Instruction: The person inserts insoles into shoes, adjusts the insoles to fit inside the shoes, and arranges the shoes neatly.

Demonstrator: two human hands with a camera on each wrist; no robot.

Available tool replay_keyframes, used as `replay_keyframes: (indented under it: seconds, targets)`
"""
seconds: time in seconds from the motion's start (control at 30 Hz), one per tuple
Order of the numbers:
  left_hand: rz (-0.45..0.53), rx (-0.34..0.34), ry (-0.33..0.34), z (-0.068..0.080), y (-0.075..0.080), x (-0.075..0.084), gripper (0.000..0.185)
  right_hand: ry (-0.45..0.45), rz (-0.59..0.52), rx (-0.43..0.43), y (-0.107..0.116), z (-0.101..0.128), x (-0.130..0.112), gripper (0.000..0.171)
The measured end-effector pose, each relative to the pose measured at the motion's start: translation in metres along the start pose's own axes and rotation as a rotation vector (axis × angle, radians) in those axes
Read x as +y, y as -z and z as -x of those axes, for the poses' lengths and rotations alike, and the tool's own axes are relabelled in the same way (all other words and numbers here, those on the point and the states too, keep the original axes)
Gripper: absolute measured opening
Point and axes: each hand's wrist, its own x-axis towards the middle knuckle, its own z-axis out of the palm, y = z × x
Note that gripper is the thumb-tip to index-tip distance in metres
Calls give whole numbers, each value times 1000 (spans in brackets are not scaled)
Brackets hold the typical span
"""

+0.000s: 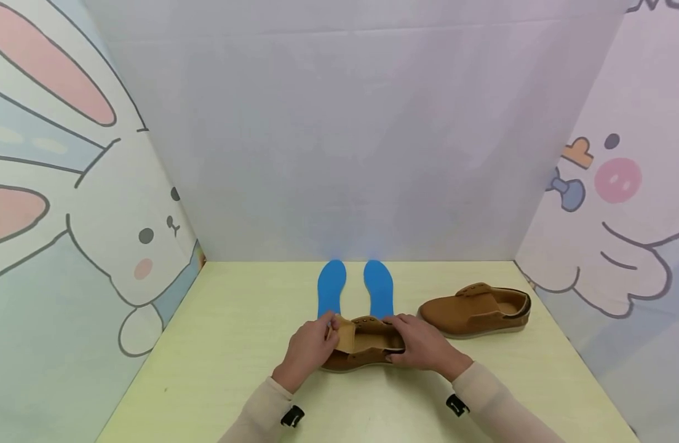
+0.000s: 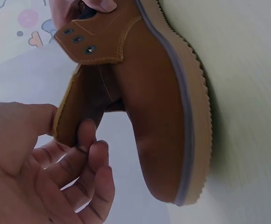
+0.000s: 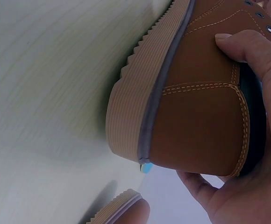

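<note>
A brown lace-less shoe lies sideways in front of the person, toe to the left and opening up. My left hand pinches the shoe's tongue between thumb and fingers, folding it up and forward toward the toe. At the heel end, my right hand grips the collar, its thumb on the near side and other fingers round the far side. The left wrist view shows eyelets on the raised flap. In the right wrist view the stitched heel sits within the right hand's grasp.
Two blue insoles lie side by side just beyond the shoe, their near ends partly hidden. A second brown shoe stands to the right on the pale table. Cartoon-printed panels flank the table, and a plain grey sheet hangs behind it.
</note>
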Motion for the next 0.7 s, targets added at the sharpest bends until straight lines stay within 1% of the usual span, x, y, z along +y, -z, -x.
replay_keyframes:
  seconds: [0.1,0.23,0.33,0.4,0.47,0.53,0.57,0.6,0.63,0.7]
  targets:
    - [-21,-8,4,2,-1,-4,10,-3,1,4,0,0,1,77]
    - [-58,-48,18,4,-3,-8,8,6,7,14,1,0,0,77]
    - [-76,-82,41,3,-7,-8,7,10,8,22,2,0,-1,77]
    - [-83,-83,55,1,-9,-8,5,10,15,27,1,1,-1,78]
    - [-116,-56,51,0,-12,-8,6,9,23,28,0,1,0,78]
    - [-168,3,7,-2,-15,-8,8,5,28,24,-1,1,0,79]
    - [-189,37,-33,-3,-16,-7,8,4,31,21,-2,1,1,79]
    - [-208,62,-88,-4,-17,-7,8,3,31,18,-3,1,1,79]
    - [-228,80,-156,-5,-17,-7,8,3,28,16,-3,1,1,79]
    - [-241,76,-304,-7,-17,-5,12,3,30,11,-4,0,2,79]
